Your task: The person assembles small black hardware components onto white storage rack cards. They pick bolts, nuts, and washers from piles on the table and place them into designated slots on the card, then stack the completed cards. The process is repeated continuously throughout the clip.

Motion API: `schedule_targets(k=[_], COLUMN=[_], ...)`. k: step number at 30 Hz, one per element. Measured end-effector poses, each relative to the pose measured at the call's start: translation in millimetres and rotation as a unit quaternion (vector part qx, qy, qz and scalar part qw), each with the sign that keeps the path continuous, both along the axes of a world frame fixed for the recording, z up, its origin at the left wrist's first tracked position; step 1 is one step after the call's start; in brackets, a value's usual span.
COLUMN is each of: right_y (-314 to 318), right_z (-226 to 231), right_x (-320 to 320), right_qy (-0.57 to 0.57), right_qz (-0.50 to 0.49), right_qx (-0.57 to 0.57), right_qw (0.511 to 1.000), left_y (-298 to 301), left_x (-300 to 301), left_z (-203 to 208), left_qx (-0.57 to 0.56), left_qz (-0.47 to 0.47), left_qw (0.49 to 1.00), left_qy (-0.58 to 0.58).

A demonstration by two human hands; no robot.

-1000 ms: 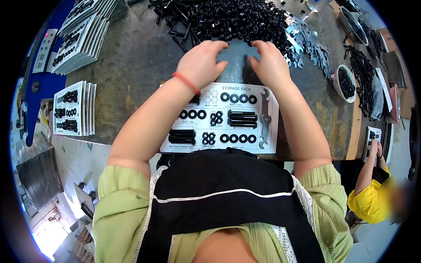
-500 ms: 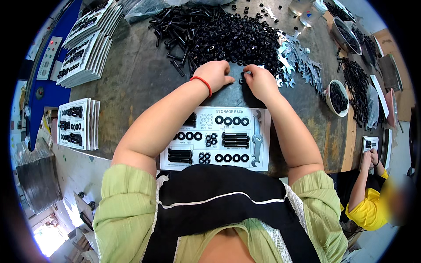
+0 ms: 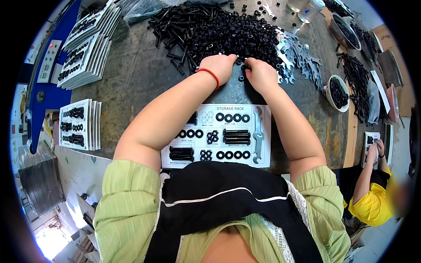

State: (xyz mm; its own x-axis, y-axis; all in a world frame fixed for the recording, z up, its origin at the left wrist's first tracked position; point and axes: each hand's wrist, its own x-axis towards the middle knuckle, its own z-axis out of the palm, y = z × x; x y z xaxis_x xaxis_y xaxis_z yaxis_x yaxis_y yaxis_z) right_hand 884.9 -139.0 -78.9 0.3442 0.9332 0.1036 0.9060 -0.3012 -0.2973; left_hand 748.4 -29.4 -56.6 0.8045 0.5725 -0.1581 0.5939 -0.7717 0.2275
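My left hand (image 3: 221, 69), with a red cord at its wrist, reaches to the near edge of a heap of black nuts (image 3: 239, 37). Its fingertips are pinched beside a dark nut (image 3: 238, 62); whether they hold one is hidden. Close by on the right, my right hand (image 3: 263, 75) has its fingers closed on a black nut (image 3: 246, 66). One loose nut (image 3: 241, 78) lies on the table just below. Between my forearms lies a white printed card (image 3: 201, 146) bearing black bolts, washers, nuts and a silver wrench (image 3: 258, 136). Bare nut outlines (image 3: 207, 117) show near its top.
Black bolts (image 3: 173, 28) lie left of the heap, silver wrenches (image 3: 298, 55) right of it. Stacks of filled cards (image 3: 85, 57) stand at the left. A white bowl (image 3: 337, 93) of black parts sits at the right. A person in yellow (image 3: 372, 204) works at far right.
My left hand has moved slightly right and away from me, its fingers drawing together at the heap's edge. The right fingertips have also shifted a little farther away, among the nuts.
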Motion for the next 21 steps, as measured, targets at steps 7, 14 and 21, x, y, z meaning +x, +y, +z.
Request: schedule_targets(k=[7,14,21], right_y=[-4.8,8.0,-5.6], right_z=[4.0,-7.8,5.7], right_x=[-5.1,-6.1,-19.6], right_qy=[0.079,0.16,0.187], right_qz=[0.051,0.036,0.052], right_qx=[-0.033,0.013,-0.023], right_qw=[0.995,0.986,0.981], left_y=[6.8,-5.5,-21.2], left_x=[-35.4,-42.3,-42.4], left_z=[-17.1,-14.4,-11.5], left_qx=[-0.073,-0.095,-0.072], left_qz=[-0.044,-0.029,0.044], left_qw=[0.99,0.986,0.993], left_qy=[-0.111,-0.133,-0.084])
